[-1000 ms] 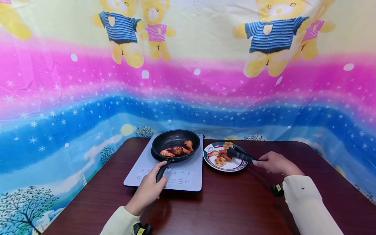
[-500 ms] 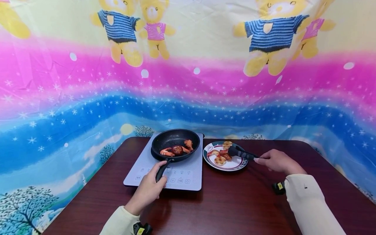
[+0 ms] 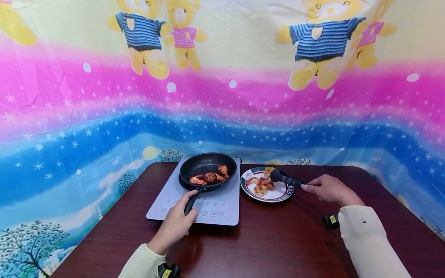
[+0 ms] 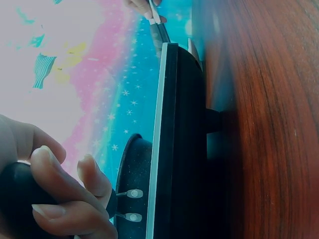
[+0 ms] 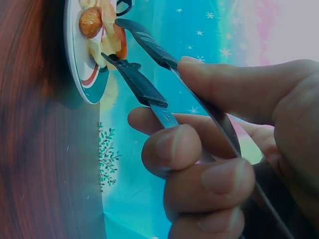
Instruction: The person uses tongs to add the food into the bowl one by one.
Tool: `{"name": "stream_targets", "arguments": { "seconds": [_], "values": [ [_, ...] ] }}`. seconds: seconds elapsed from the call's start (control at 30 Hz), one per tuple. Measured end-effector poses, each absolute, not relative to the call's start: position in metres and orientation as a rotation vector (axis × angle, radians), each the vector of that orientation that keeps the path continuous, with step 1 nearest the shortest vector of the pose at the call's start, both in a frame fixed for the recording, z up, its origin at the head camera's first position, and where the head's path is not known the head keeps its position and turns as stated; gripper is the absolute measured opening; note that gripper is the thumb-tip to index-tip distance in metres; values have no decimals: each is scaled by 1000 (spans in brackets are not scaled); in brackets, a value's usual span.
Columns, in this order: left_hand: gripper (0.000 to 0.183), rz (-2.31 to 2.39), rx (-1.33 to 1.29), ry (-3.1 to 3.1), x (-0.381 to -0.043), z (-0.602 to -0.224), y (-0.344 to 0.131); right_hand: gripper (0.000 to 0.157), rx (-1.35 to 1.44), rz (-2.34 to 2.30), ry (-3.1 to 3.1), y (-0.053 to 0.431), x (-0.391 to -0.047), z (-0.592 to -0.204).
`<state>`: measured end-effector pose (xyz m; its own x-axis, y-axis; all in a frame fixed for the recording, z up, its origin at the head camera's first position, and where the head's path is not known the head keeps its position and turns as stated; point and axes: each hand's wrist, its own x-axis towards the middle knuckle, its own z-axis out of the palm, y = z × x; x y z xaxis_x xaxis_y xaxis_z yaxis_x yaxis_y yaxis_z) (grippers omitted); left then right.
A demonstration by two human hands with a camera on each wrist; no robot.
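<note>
My left hand grips the black handle of a frying pan, which sits on a white induction cooker. The pan contains orange shrimp and a brown shiitake mushroom scored on top. To the right, my right hand holds black-tipped tongs over a white plate with a dark patterned rim. Browned round slices and reddish-brown sausage pieces lie on the plate. In the right wrist view the tongs' tips stand apart beside the food, with nothing between them.
All of this stands on a dark reddish wooden table. Just behind its far edge hangs a cloth backdrop printed with bears and snowflakes. The plate is close to the cooker's right side.
My right hand has shifted slightly right and the tongs' tips have drawn back a little from the sausage pieces. My left hand and the pan stay in place.
</note>
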<state>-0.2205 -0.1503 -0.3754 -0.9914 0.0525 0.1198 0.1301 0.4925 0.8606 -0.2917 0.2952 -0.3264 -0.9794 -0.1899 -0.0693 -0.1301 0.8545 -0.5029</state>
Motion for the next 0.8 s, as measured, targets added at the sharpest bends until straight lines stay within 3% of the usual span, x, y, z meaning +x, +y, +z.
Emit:
{"name": "stream_targets", "arguments": {
  "seconds": [0.8],
  "values": [
    [54,-1532,-168,-2649,-220,-374,-149,35,-349,-790,2949,289,-286,-311]
  ]
}}
